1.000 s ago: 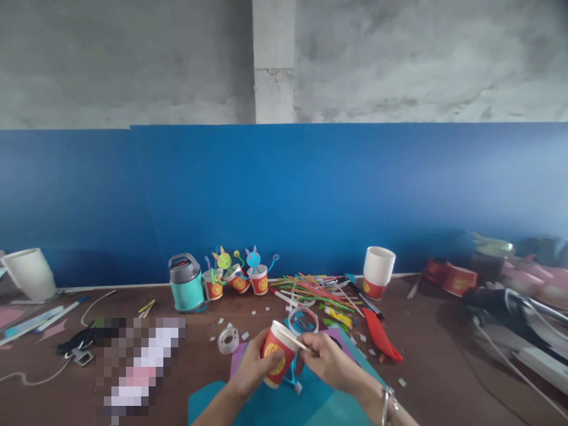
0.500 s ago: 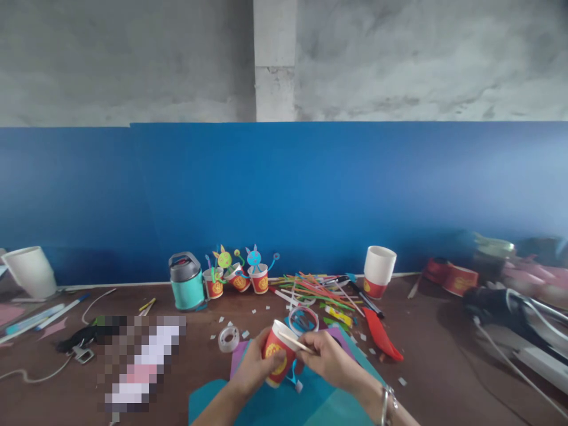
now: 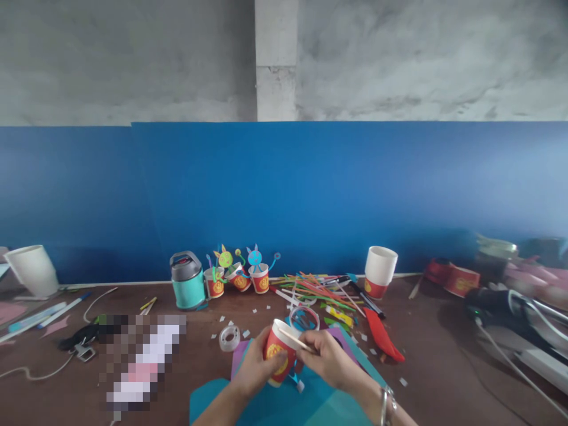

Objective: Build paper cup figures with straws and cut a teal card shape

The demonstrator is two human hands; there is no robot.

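Note:
A red paper cup (image 3: 276,340) with a yellow emblem and white rim is tilted in my left hand (image 3: 258,365), whose fingers wrap round its side. My right hand (image 3: 327,358) pinches a thin pale stick (image 3: 293,338) that lies across the cup's mouth. Whether the stick's tip touches the inside of the cup I cannot tell. A blue strip (image 3: 294,378) with a small whitish piece at its end hangs at the cup's lower right side. Under both hands lie teal paper sheets (image 3: 277,408) and a purple sheet (image 3: 239,357).
A clear tape roll (image 3: 229,339) lies left of the hands, and a round container (image 3: 304,319) stands behind them. Farther back are decorated cups (image 3: 260,279), a teal flask (image 3: 188,290), coloured sticks (image 3: 310,290), stacked cups (image 3: 380,269) and a red balloon-like piece (image 3: 384,337).
Hardly anything differs. The whole view has shifted very slightly; the cup and stick stay in the same hands in nearly the same pose.

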